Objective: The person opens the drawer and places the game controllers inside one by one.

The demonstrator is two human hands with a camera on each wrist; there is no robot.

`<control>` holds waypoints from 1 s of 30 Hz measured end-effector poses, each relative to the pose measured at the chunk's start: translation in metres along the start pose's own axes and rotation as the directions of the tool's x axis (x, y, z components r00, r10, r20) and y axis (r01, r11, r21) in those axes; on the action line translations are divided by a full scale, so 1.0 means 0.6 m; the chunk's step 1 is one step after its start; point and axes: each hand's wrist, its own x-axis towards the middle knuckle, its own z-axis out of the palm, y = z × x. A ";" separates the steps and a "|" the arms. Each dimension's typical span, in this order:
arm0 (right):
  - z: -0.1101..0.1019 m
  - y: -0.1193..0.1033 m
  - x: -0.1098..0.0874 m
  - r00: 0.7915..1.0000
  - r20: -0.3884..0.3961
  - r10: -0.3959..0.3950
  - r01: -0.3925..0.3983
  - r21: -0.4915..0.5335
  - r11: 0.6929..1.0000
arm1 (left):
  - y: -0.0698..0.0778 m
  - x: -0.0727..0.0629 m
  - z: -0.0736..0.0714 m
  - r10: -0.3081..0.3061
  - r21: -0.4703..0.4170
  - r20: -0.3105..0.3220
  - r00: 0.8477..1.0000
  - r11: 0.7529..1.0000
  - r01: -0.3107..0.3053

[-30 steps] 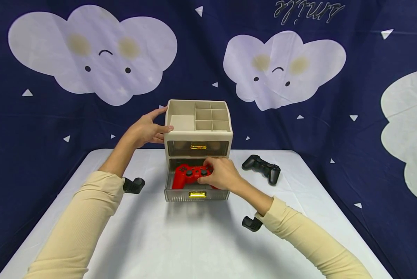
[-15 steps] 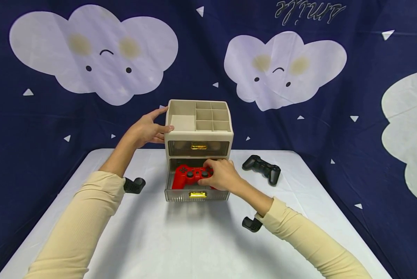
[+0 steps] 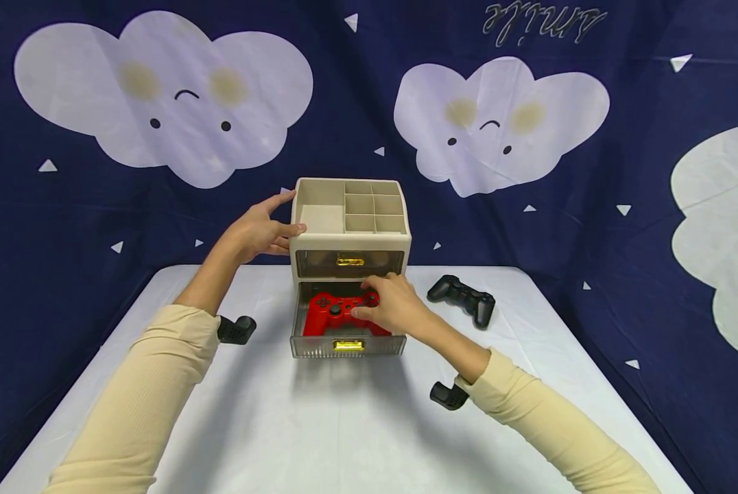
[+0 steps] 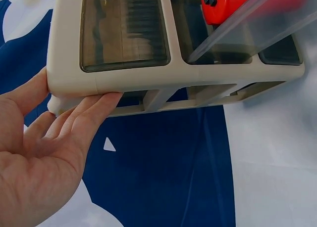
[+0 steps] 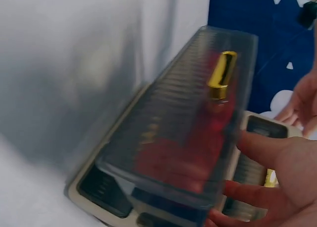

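Observation:
A beige desktop organizer (image 3: 350, 241) has its lower clear drawer (image 3: 316, 346) pulled out. Inside that drawer lies a red game controller (image 3: 319, 317). My right hand (image 3: 400, 305) is over the controller's right part, thumb and fingers spread apart and reaching over the drawer's side; they hide the controller's right stick. In the right wrist view, the drawer front with its gold handle (image 5: 224, 74) is blurred. My left hand (image 3: 254, 230) rests against the organizer's upper left side, fingers fairly straight along the wall and thumb over the top edge.
A black game controller (image 3: 461, 300) lies on the white table (image 3: 338, 425), right of the organizer. The organizer's upper drawer (image 3: 319, 263) is closed. Above it are divided top compartments (image 3: 322, 216). A dark blue cloth with clouds (image 3: 356, 89) hangs behind.
My right hand has risen slightly off the red controller, showing more of its right grip. The controller stays in the drawer. My left hand has not moved.

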 end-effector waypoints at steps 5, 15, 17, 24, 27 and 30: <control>-0.019 -0.008 -0.010 1.000 -0.015 -0.022 0.024 0.107 0.994 | 0.001 0.000 0.001 0.004 0.002 0.002 1.000 1.000 -0.004; -0.041 -0.029 -0.038 0.970 0.243 0.012 -0.155 0.577 0.802 | 0.000 -0.001 0.001 0.007 0.011 0.000 1.000 1.000 -0.007; -0.042 -0.030 -0.045 0.947 0.320 -0.013 -0.209 0.648 0.732 | 0.000 -0.002 0.001 0.008 0.015 0.000 1.000 1.000 -0.008; -0.031 -0.024 -0.069 0.860 0.495 -0.124 -0.301 0.688 0.660 | 0.001 -0.004 0.001 0.008 0.014 0.003 1.000 1.000 -0.009; -0.022 -0.017 -0.080 0.829 0.542 -0.139 -0.328 0.672 0.664 | 0.001 -0.004 0.000 0.010 0.011 0.007 1.000 1.000 -0.010; -0.010 -0.009 -0.090 0.809 0.574 -0.125 -0.367 0.660 0.655 | 0.001 -0.004 0.000 0.011 0.010 0.010 1.000 1.000 -0.011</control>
